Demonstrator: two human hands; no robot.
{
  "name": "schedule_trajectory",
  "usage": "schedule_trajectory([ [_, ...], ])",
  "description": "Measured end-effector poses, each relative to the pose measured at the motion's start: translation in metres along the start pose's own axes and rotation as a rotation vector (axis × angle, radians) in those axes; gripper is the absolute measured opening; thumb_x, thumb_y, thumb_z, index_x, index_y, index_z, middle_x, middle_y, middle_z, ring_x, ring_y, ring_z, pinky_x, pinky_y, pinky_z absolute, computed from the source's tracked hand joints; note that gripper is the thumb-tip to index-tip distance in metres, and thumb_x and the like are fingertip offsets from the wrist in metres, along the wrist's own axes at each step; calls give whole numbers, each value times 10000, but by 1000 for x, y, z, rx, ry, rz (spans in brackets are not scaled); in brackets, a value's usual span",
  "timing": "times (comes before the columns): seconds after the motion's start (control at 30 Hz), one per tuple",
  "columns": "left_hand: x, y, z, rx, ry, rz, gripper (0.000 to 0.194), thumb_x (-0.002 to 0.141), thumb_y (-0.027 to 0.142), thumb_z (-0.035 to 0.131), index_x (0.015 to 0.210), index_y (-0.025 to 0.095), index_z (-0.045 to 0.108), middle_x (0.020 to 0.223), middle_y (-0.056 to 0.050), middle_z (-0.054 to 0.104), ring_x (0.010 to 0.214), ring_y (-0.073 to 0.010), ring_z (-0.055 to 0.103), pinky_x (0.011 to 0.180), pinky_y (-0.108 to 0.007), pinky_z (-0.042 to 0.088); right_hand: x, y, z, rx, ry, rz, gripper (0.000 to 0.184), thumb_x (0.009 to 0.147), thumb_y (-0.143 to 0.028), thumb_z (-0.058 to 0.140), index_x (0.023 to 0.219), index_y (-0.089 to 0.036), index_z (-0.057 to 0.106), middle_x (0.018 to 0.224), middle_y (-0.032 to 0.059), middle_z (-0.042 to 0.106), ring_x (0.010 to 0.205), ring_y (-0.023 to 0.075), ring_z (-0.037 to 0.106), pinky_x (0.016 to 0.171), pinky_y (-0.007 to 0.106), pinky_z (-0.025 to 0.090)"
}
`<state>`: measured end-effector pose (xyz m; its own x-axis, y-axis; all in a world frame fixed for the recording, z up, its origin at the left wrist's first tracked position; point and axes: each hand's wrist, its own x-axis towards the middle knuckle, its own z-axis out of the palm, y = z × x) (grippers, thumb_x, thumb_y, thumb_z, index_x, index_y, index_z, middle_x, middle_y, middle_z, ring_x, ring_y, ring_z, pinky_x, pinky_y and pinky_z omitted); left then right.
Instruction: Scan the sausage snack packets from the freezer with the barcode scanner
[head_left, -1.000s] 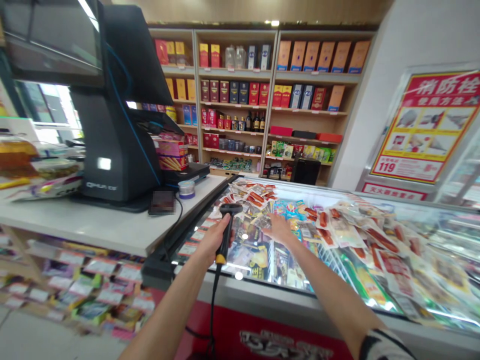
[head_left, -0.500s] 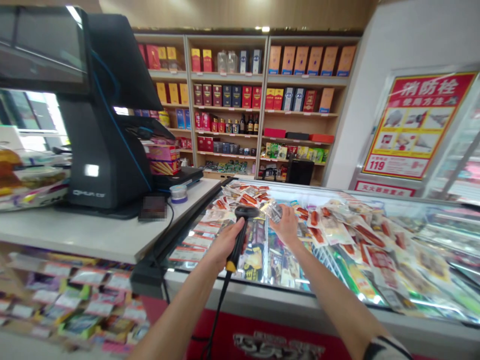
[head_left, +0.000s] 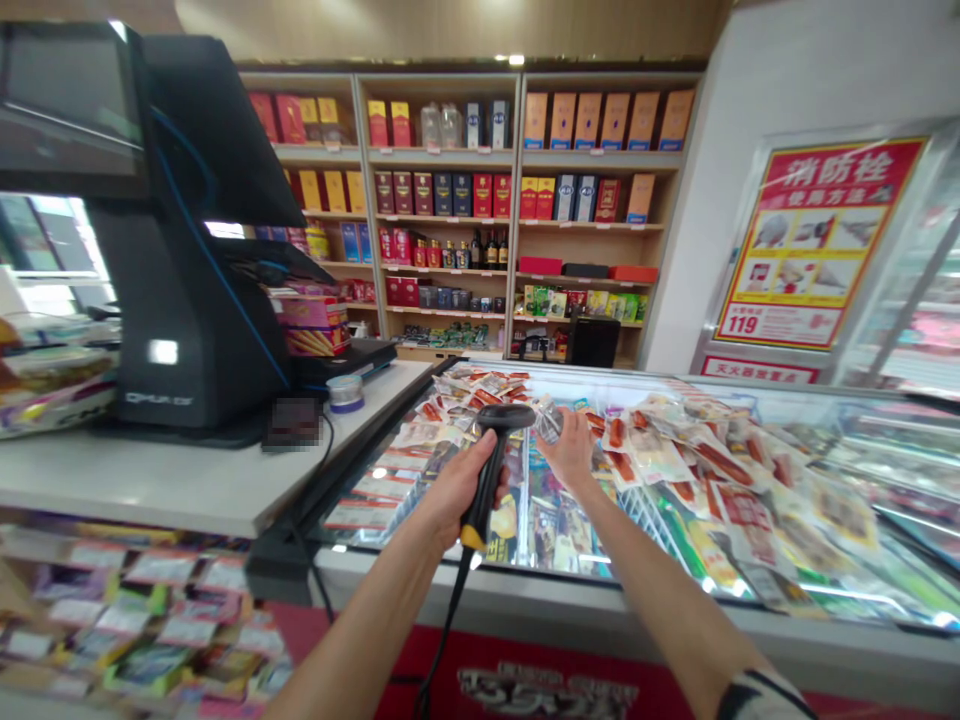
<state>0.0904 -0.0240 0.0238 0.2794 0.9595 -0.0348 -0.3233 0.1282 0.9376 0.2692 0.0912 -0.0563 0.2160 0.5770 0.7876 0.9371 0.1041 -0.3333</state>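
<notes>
My left hand (head_left: 469, 487) is wrapped round the handle of a black barcode scanner (head_left: 491, 470) with a yellow band at its base. The scanner's head faces right, close to a small clear package (head_left: 550, 421) with dark markings. That package is pinched in the fingers of my right hand (head_left: 571, 450); its contents are too small to make out. Both hands are above the glass top of a chest freezer (head_left: 525, 583). Packets of sausages (head_left: 660, 450) lie on the glass around my right hand.
A dark point-of-sale terminal (head_left: 195, 260) stands on the white counter (head_left: 187, 490) at left, near a small round tub (head_left: 346, 393). The scanner's cable (head_left: 442, 630) hangs down the freezer's front. Shelves of boxes and bottles (head_left: 450, 190) line the back wall.
The whole view has shifted slightly left. The scanner's head has turned further right and moved nearer the clear package, while both hands keep their hold.
</notes>
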Motion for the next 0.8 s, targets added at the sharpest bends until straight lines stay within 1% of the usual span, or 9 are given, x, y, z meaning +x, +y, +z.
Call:
schedule_trajectory([
  [0.17, 3, -1, 3, -16, -48, -40, 348, 698, 473, 486, 786, 137, 505, 555, -1, 515, 412, -64, 466, 374, -171, 349, 0, -2, -3, -19, -34, 25, 514, 634, -390, 523, 1083, -175, 395, 1028, 98, 444, 982, 238, 384, 807, 350, 278],
  [0.3, 9, 0, 0, -26, -32, -16, 367, 691, 481, 492, 808, 135, 520, 555, -3, 524, 404, -64, 462, 369, -172, 355, 3, 5, -9, -92, -55, 40, 513, 652, -400, 507, 1096, -168, 394, 1034, 103, 441, 977, 241, 380, 818, 358, 254],
  [0.37, 12, 1, -6, -26, 2, 2, 376, 685, 486, 496, 821, 137, 527, 554, -3, 529, 403, -65, 464, 365, -172, 359, 9, 18, -16, -155, -56, 53, 501, 669, -403, 491, 1100, -166, 400, 1034, 107, 440, 972, 243, 383, 821, 367, 243],
  [0.47, 17, 3, -19, -18, 90, 14, 368, 677, 483, 509, 816, 143, 531, 536, 5, 528, 398, -69, 473, 359, -173, 369, 22, 46, -29, -283, -74, 133, 467, 688, -399, 477, 1087, -162, 430, 1028, 120, 442, 960, 255, 390, 810, 393, 239],
  [0.57, 20, 5, -31, -39, 147, 18, 339, 685, 469, 508, 799, 150, 527, 519, 11, 525, 389, -69, 475, 354, -170, 373, 32, 66, -40, -422, -125, 194, 429, 716, -410, 438, 1066, -163, 472, 1101, 149, 406, 1006, 286, 359, 818, 445, 216],
  [0.6, 21, 5, -34, -49, 155, 18, 330, 688, 465, 505, 791, 152, 522, 518, 11, 527, 387, -68, 474, 351, -167, 371, 32, 68, -41, -456, -153, 176, 425, 725, -420, 420, 1063, -171, 482, 1140, 152, 383, 1034, 295, 337, 833, 466, 195],
  [0.67, 22, 5, -38, -63, 167, 15, 316, 694, 460, 500, 775, 154, 513, 518, 9, 531, 385, -66, 472, 348, -164, 370, 30, 65, -39, -485, -238, 73, 443, 731, -464, 387, 1078, -208, 486, 1207, 134, 343, 1092, 306, 282, 863, 505, 138],
  [0.73, 23, 5, -40, -69, 171, 4, 311, 698, 457, 497, 769, 155, 511, 519, 8, 533, 383, -65, 470, 347, -164, 371, 24, 57, -31, -481, -365, -50, 490, 725, -529, 345, 1109, -253, 472, 1241, 106, 328, 1140, 321, 218, 872, 544, 82],
  [0.8, 24, 4, -41, -65, 170, -5, 316, 698, 456, 498, 781, 152, 519, 525, 6, 537, 384, -65, 471, 347, -165, 374, 19, 53, -22, -491, -499, -95, 526, 727, -571, 285, 1113, -271, 478, 1262, 94, 319, 1177, 341, 146, 864, 579, 41],
])
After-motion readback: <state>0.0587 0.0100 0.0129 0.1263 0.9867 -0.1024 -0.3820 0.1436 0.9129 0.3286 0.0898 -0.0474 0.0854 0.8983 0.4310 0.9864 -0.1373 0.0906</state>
